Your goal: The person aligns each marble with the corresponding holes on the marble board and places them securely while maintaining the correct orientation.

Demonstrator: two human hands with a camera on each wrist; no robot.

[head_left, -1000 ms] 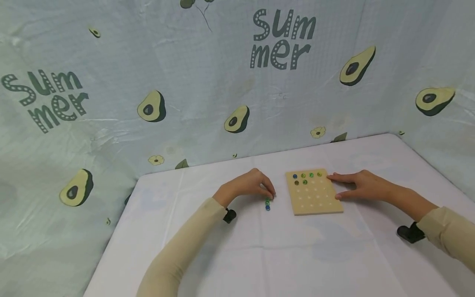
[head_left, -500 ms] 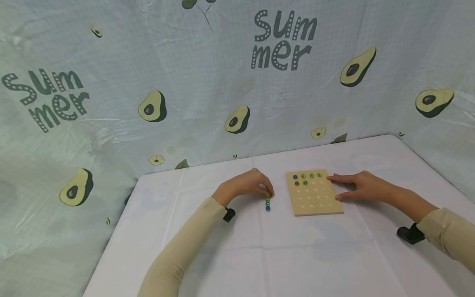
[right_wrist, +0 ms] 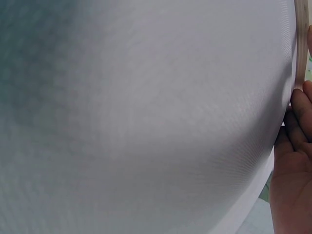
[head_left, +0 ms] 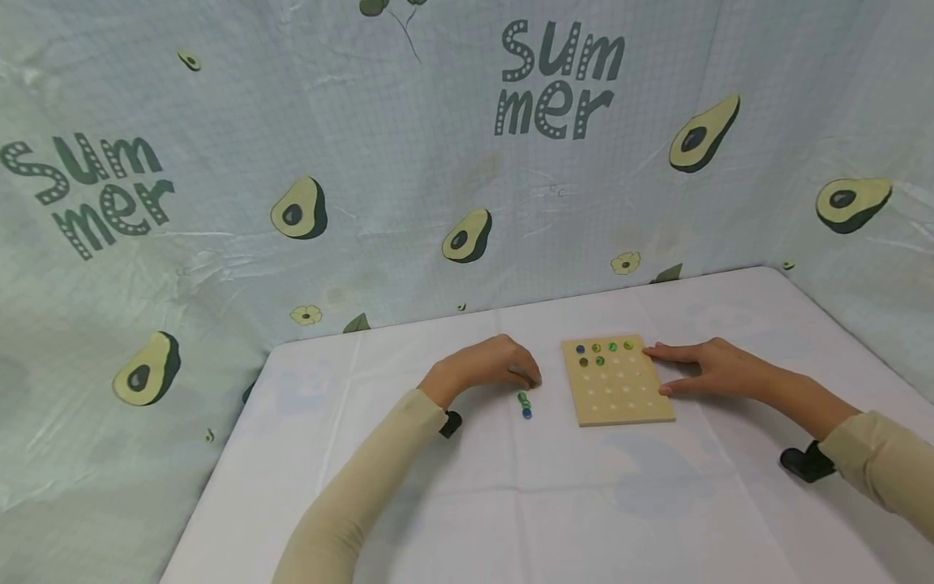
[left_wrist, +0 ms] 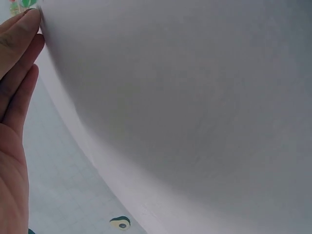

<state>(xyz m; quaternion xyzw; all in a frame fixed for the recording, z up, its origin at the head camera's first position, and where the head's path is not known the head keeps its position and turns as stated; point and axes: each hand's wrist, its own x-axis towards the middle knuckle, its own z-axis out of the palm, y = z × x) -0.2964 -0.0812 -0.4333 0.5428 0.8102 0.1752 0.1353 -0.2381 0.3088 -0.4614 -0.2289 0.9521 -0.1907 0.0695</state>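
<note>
My left hand (head_left: 502, 362) reaches down to the table left of the board, thumb and fingertips brought together beside a short row of small glass marbles. Two green marbles (head_left: 523, 399) and a blue marble (head_left: 527, 413) show in that row. In the left wrist view, a green marble (left_wrist: 28, 2) lies just beyond the fingertips of the left hand (left_wrist: 17, 97); I cannot tell whether they pinch a marble. A square wooden board (head_left: 620, 397) has rows of hollows, several at the back filled with marbles. Along its right edge rest the extended thumb and finger of my right hand (head_left: 704, 367).
The table (head_left: 467, 503) has a creased white cloth over it. Behind and at both sides hangs a pale curtain (head_left: 394, 162) printed with avocados and lettering. A black wrist camera (head_left: 807, 461) hangs below the right sleeve.
The green marbles have slid slightly left, out of line with the blue one. The left fingertips have shifted a little at the row's far end. The right hand and board stay put.
</note>
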